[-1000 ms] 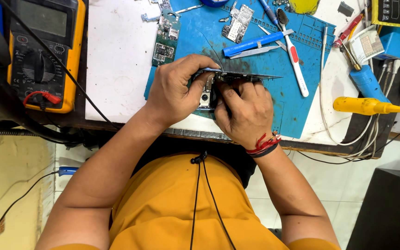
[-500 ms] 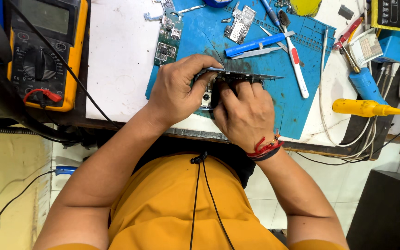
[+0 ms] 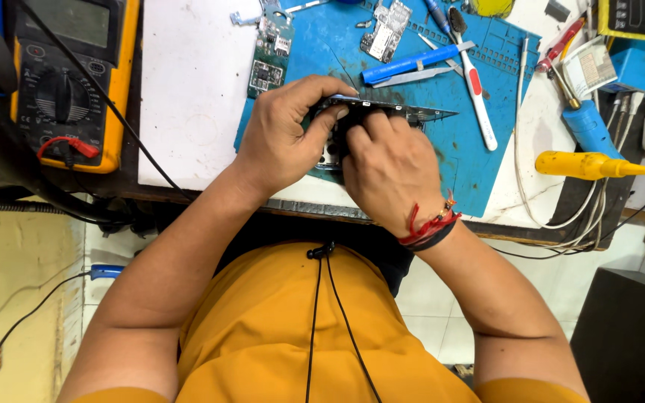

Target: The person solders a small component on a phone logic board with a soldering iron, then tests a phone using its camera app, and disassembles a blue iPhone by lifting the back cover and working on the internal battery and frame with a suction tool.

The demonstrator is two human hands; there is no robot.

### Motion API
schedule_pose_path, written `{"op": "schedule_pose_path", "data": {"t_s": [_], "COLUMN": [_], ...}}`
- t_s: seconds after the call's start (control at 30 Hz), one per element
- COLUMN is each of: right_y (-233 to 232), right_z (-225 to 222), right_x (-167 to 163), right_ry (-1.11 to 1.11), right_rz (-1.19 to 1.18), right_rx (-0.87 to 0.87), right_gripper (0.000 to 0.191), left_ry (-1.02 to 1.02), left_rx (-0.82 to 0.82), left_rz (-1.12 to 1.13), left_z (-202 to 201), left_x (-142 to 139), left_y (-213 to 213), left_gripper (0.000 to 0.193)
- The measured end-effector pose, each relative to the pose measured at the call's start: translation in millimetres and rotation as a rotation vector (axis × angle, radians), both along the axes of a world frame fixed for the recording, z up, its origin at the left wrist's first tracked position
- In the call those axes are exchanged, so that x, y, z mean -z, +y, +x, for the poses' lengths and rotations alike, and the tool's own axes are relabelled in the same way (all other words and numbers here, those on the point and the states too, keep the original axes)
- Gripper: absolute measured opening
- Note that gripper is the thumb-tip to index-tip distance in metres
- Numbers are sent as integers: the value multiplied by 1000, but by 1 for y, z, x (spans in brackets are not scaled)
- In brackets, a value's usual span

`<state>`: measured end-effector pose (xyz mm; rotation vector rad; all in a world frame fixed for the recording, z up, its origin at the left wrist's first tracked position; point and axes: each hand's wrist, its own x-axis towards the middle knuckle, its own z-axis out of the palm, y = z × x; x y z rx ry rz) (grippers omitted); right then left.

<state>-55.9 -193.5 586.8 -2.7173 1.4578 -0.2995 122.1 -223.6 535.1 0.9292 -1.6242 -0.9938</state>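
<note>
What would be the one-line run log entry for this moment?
left hand: grips phone | right hand: on phone | surface: blue mat | nearby: multimeter, circuit board

Grey multimeter screen [image 3: 66, 20] far left; small white labelled box [image 3: 590, 69] right

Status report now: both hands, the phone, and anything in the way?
Left hand and right hand both grip the opened phone. Held above blue mat. Nothing in the way.
</note>
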Motion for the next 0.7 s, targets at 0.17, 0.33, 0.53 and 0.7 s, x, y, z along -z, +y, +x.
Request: {"op": "schedule_pose_path", "data": {"t_s": [0.17, 0.33, 0.53, 0.7], "right_y": [19, 29, 26, 21], "right_z": [-6, -11, -14, -13], "right_x": [0, 12, 19, 22], "right_ry": [-182, -286, -294, -251], "right_rz": [-78, -141, -148, -120], "right_rx": [88, 122, 76, -6], "right_gripper": [27, 30, 36, 36], "left_ry": [11, -19, 32, 32], "left_rx": [0, -14, 0, -9], "left_rz": [-1, 12, 15, 4], "left_z": [2, 2, -2, -1], "left_x": [-6, -1, 3, 5], "left_y": [0, 0, -2, -2], "left_gripper": [22, 23, 21, 20]}}
